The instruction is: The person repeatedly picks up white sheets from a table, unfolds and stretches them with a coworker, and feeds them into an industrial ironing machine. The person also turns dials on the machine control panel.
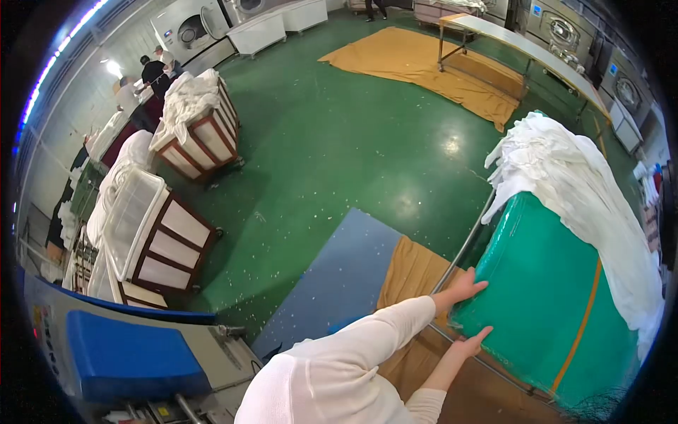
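A green plastic-wrapped bundle with an orange strap lies at the right on a metal-framed support. My left hand touches its near left edge, thumb apart from the fingers, which go partly out of sight at the edge. Lower down, my right hand is at the bundle's bottom left corner, its thumb on the green surface and its other fingers mostly hidden. A heap of white cloth drapes over the far and right side of the bundle, away from both hands.
Wheeled bins with white panels stand at the left, some with white linen. A blue-padded machine is at lower left. A blue mat and brown cloth lie on the green floor. A long table and people stand farther back.
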A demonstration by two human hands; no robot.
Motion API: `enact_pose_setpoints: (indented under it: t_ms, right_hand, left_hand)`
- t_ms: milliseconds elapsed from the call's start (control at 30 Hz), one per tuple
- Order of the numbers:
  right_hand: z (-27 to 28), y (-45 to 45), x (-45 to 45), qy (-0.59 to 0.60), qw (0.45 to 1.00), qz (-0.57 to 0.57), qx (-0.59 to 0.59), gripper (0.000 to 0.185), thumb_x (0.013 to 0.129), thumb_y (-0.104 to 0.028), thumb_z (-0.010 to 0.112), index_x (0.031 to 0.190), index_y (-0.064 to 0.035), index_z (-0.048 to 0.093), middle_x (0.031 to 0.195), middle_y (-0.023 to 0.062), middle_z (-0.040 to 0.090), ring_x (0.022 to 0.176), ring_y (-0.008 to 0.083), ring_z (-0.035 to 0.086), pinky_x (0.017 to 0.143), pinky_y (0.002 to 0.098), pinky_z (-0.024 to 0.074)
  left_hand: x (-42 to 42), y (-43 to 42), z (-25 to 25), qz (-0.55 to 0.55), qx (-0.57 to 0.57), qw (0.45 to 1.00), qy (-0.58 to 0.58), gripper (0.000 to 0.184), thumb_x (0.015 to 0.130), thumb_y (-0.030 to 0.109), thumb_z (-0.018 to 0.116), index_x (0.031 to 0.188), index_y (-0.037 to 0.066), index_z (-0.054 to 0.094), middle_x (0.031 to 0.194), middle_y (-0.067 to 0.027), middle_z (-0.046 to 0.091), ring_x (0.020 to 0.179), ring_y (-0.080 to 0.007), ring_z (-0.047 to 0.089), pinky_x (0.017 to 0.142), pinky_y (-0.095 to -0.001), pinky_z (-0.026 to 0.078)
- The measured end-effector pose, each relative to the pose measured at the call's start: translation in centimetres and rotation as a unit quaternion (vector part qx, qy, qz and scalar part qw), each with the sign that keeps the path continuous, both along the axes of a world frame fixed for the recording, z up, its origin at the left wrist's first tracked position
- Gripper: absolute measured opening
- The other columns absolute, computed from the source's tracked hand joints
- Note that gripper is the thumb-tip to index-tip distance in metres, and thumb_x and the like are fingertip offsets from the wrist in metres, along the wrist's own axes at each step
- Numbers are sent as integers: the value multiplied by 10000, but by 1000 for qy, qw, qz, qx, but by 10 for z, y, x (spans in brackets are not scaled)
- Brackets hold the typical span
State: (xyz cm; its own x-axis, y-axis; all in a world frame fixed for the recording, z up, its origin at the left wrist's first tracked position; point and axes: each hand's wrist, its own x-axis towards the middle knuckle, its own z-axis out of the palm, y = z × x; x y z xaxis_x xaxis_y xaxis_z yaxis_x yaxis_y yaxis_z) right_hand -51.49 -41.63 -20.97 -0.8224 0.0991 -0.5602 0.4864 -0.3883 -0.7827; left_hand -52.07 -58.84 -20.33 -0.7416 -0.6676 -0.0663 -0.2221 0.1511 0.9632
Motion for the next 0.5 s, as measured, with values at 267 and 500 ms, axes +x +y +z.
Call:
enact_pose_setpoints:
  t_ms: [267, 500]
  right_hand:
    - [-22, 22, -5, 64, 997, 29, -44, 729, 804, -443, 738, 1221, 110, 512, 1250, 153, 560, 1038, 255, 590, 876, 374, 494]
    - [13, 24, 1, 36, 995, 71, -63, 647, 808, -421, 742, 1243, 7, 527, 1222, 89, 591, 1033, 204, 593, 833, 325, 494]
  left_hand:
    - [-5, 25, -14, 67, -31, 997, -31, 603, 851, 480, 625, 1105, -51, 489, 1076, -272, 597, 1010, -400, 591, 827, -465, 468]
    - [-6, 27, -7, 98, -63, 992, -45, 592, 854, 490, 615, 1088, -42, 497, 1078, -283, 600, 1002, -409, 596, 827, -473, 468]
